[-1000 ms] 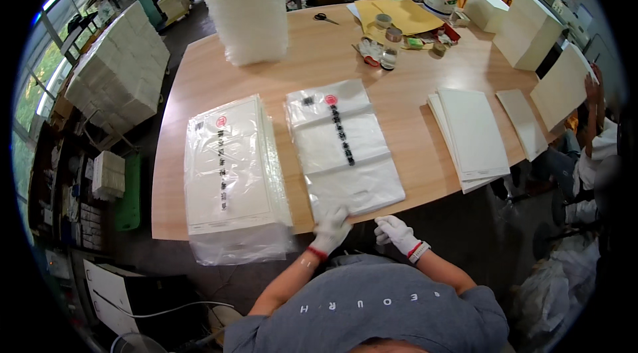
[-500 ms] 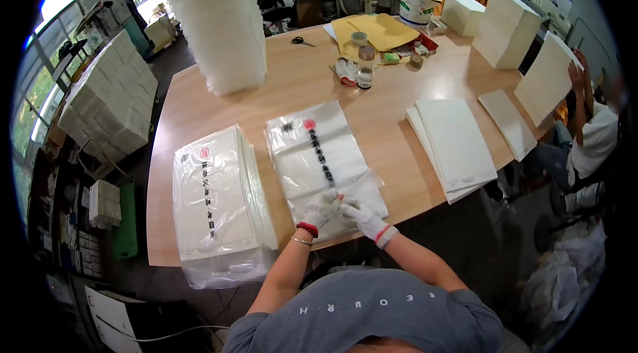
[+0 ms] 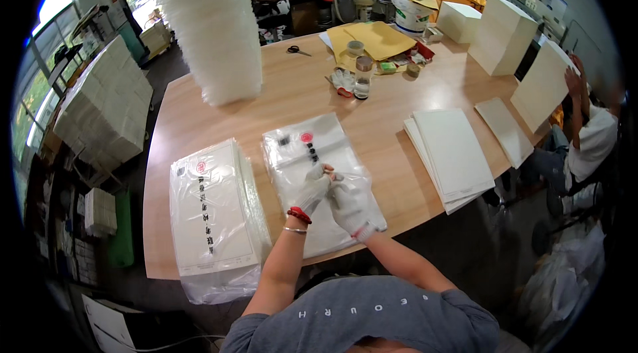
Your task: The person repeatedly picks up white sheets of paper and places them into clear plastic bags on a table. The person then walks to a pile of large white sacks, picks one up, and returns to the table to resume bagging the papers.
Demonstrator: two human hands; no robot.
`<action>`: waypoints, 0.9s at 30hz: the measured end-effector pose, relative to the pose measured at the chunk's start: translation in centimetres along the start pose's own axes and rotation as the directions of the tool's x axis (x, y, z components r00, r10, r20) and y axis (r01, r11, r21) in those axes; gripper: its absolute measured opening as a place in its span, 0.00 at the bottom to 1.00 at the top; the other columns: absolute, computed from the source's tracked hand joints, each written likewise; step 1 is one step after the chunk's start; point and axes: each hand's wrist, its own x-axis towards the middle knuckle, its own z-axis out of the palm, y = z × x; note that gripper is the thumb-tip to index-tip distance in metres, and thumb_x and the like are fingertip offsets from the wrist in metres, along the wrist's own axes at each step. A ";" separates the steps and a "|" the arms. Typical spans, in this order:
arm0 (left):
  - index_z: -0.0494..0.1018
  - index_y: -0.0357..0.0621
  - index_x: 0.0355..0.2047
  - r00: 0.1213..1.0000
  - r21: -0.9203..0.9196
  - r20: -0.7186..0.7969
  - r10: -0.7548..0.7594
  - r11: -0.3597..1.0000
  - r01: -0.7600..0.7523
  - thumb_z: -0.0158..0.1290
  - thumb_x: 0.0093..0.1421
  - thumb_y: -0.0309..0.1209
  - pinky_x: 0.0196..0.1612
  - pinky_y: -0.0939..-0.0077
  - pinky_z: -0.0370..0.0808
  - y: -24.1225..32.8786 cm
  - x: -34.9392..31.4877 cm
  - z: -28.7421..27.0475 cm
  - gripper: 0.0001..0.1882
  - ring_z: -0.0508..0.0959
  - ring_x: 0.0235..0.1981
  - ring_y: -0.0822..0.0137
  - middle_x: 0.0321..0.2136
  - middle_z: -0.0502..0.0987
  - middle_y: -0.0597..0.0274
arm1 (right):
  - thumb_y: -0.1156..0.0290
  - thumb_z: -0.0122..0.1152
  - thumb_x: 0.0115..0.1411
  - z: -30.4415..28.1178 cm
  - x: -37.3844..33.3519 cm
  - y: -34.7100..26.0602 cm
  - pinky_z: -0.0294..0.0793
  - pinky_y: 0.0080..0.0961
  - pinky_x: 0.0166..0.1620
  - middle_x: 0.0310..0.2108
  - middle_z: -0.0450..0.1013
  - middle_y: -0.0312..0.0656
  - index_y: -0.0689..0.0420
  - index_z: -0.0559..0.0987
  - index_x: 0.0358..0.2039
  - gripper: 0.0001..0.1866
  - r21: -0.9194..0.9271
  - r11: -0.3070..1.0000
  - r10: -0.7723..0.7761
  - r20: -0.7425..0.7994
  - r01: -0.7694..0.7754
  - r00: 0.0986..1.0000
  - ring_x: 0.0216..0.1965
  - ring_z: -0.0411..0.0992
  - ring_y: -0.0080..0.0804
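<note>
Both gloved hands have been shifted farther up the flat pile of clear plastic bags with dark print and a red round mark (image 3: 286, 173), and loose film has been raised beside them. This pile lies at the near edge of the pale wood-grain desk (image 3: 389, 147). To its left, a thick stack of white printed sheets in clear film (image 3: 216, 210) stands already bagged; to the right, plain white flat boards (image 3: 455, 153) are left unwrapped. No filled bag is seen between the hands. Film appears to be pinched by the white-gloved right hand (image 3: 347, 205); whether any is gripped by the white-gloved left hand (image 3: 314, 188) cannot be told, though its fingertips are drawn together. The wrists are held apart, forearms angled inward, and the fingertips brought together above the pile.
</note>
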 end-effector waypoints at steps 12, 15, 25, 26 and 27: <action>0.67 0.40 0.44 0.732 0.917 0.076 0.677 0.241 -0.318 0.56 0.49 0.28 0.37 0.66 0.71 5.3 -4.9 2.2 0.21 0.75 0.34 0.58 0.32 0.74 0.55 | 0.70 0.56 0.55 -13.1 -6.4 -2.1 0.69 0.22 0.42 0.35 0.74 0.43 0.59 0.76 0.37 0.11 -0.020 0.932 0.351 0.309 -0.363 0.884 0.38 0.70 0.25; 0.70 0.43 0.40 0.600 0.873 0.050 0.799 0.256 -0.414 0.56 0.47 0.24 0.35 0.68 0.71 7.5 -7.3 3.2 0.18 0.75 0.33 0.58 0.32 0.75 0.58 | 0.60 0.58 0.50 -23.7 -8.9 3.0 0.68 0.33 0.47 0.46 0.68 0.49 0.59 0.69 0.48 0.26 -0.826 0.507 0.435 0.000 -0.245 0.900 0.46 0.68 0.42; 0.72 0.44 0.33 0.762 0.598 0.365 0.536 0.492 -0.633 0.52 0.50 0.21 0.34 0.74 0.71 4.5 -11.7 10.6 0.09 0.74 0.29 0.62 0.27 0.74 0.59 | 0.57 0.59 0.49 -33.6 -9.4 8.0 0.71 0.37 0.33 0.27 0.73 0.47 0.59 0.72 0.42 0.24 -0.715 0.635 0.069 -0.322 -0.290 0.944 0.30 0.72 0.44; 0.72 0.43 0.34 0.813 0.450 0.397 0.427 0.681 -0.577 0.51 0.52 0.22 0.34 0.74 0.71 3.0 -11.7 12.0 0.08 0.74 0.30 0.65 0.29 0.74 0.61 | 0.58 0.58 0.50 -34.8 -9.6 9.1 0.71 0.37 0.32 0.25 0.73 0.47 0.59 0.74 0.37 0.19 -0.750 0.614 0.030 -0.289 -0.245 0.957 0.28 0.72 0.45; 0.71 0.43 0.35 0.842 0.298 0.438 0.315 0.833 -0.467 0.49 0.54 0.23 0.33 0.74 0.71 1.2 -11.5 13.3 0.07 0.74 0.30 0.67 0.30 0.75 0.62 | 0.59 0.56 0.52 -35.3 -9.4 9.9 0.71 0.37 0.31 0.23 0.73 0.46 0.58 0.76 0.33 0.16 -0.781 0.595 -0.012 -0.247 -0.192 0.969 0.27 0.72 0.45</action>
